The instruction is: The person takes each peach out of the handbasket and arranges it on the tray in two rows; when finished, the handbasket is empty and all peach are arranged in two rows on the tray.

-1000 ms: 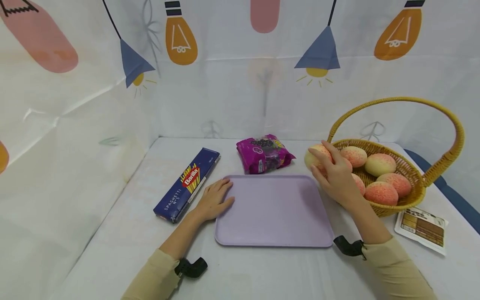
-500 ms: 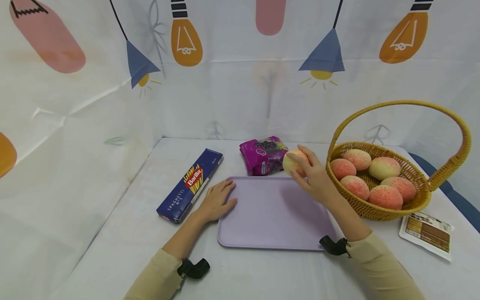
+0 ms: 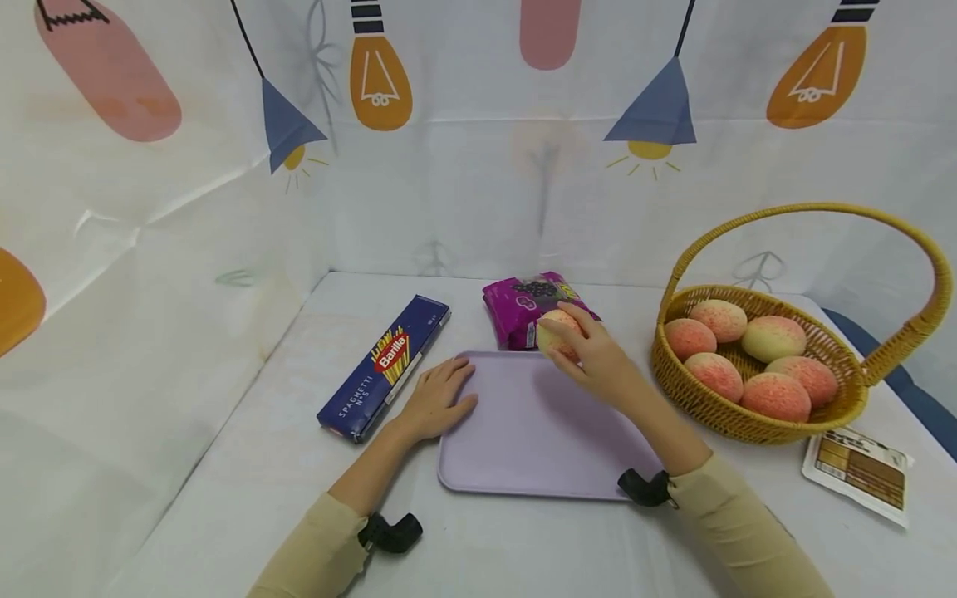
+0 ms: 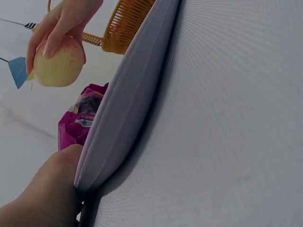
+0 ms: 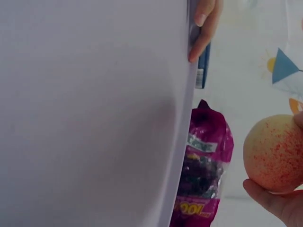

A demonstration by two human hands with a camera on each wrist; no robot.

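Note:
My right hand (image 3: 596, 359) grips a yellow and pink speckled peach (image 3: 557, 334) above the far edge of the lilac tray (image 3: 523, 448). In the left wrist view the peach (image 4: 59, 64) hangs in the air, fingers wrapped over its top. The right wrist view shows a thumb and finger at the sides of the peach (image 5: 274, 153). My left hand (image 3: 435, 401) rests on the tray's left rim, fingers extended and thumb lying over the edge. Several more peaches (image 3: 776, 397) fill the wicker basket (image 3: 676, 394) at the right.
A blue Barilla spaghetti box (image 3: 385, 365) lies left of the tray. Behind the tray sits a purple bag with dark berries pictured on it (image 3: 516, 311). A flat brown and white packet (image 3: 860, 472) lies beside the basket, whose tall handle (image 3: 811, 208) arches upward.
My right hand has carried the peach leftward from the basket's left side to over the tray's far edge. The left hand stays on the rim; the head view has shifted slightly.

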